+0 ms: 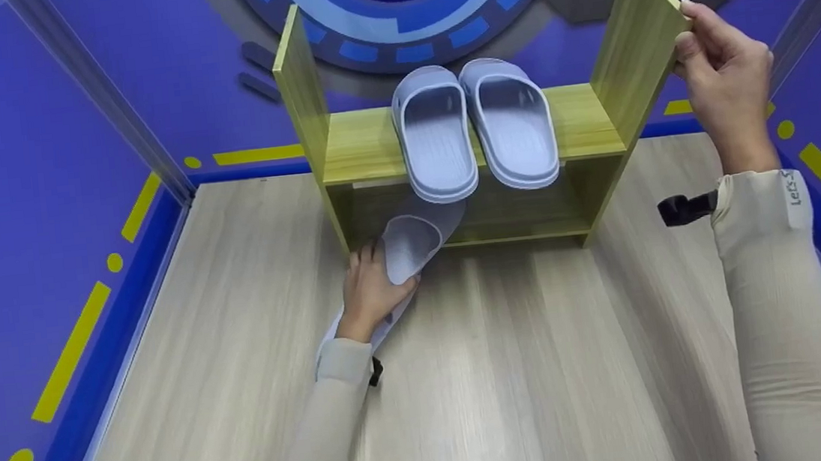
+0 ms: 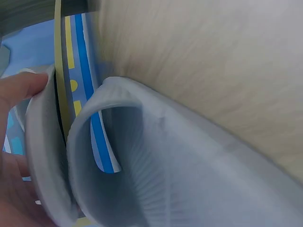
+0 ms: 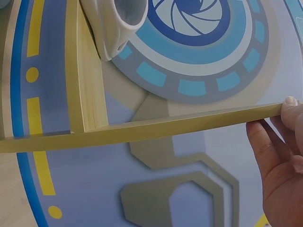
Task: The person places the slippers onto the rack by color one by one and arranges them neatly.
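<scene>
A small wooden shoe rack (image 1: pixel 483 241) stands against the back wall, with two pale grey slippers (image 1: pixel 436 141) side by side on its upper shelf. At the lower shelf's left front, my left hand (image 1: pixel 373 290) grips a pale grey slipper (image 1: pixel 412 245), its front part reaching in under the upper shelf. In the left wrist view the thumb presses on the gripped slipper (image 2: pixel 45 146), and another slipper (image 2: pixel 189 161) lies close alongside it. My right hand (image 1: pixel 730 72) pinches the top front corner of the rack's right side panel (image 3: pixel 180 125) between thumb and fingers.
Blue printed walls (image 1: pixel 13 246) with yellow marks close in the left, back and right sides. The rack's left side panel (image 1: pixel 301 94) rises above the upper shelf. Light wood-grain flooring (image 1: pixel 529 370) spreads in front of the rack.
</scene>
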The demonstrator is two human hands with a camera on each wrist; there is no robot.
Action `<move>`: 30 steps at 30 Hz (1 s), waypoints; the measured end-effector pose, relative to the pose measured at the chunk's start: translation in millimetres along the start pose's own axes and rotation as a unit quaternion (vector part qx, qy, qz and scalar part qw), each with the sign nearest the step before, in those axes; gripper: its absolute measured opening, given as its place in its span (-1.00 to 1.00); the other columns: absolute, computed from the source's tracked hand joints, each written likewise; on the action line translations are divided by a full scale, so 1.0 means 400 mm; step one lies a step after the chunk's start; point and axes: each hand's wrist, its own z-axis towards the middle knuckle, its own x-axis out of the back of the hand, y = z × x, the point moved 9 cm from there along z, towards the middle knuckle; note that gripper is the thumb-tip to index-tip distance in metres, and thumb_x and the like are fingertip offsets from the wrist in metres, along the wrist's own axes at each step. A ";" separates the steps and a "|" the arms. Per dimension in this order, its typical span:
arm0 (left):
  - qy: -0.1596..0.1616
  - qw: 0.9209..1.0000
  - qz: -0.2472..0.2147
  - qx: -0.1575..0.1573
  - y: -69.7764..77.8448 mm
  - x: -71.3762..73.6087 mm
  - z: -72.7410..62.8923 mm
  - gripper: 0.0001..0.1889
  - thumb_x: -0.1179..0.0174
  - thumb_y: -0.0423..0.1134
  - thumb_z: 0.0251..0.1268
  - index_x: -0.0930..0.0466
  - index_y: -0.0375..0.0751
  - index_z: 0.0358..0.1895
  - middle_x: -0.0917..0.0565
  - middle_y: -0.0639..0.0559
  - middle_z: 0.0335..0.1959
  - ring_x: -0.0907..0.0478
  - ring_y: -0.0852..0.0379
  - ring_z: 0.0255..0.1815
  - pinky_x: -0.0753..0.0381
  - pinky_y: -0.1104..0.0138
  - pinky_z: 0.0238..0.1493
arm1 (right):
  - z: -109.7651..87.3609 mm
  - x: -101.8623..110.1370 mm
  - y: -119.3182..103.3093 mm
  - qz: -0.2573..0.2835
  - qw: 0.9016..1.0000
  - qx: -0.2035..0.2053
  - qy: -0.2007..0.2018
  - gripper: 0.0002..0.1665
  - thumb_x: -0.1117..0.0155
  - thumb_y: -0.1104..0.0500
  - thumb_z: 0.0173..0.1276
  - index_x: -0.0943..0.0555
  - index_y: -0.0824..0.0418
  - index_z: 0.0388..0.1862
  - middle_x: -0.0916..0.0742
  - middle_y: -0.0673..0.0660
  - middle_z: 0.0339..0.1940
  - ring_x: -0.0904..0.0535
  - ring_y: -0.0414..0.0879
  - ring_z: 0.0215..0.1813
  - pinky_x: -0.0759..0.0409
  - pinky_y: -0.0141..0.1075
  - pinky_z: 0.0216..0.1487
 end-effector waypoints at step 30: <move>0.099 0.994 -0.033 0.039 0.108 -0.038 -0.003 -0.13 -0.41 0.17 -0.08 -0.45 -0.48 0.18 -0.57 -0.30 0.03 -0.45 -0.20 -0.03 -0.48 0.04 0.01 | -0.002 -0.001 0.008 0.018 1.000 -0.013 0.001 -0.56 -0.19 0.16 0.33 -0.59 0.05 0.20 -0.65 0.09 0.18 -0.68 -0.28 0.03 -0.58 -0.57 -0.07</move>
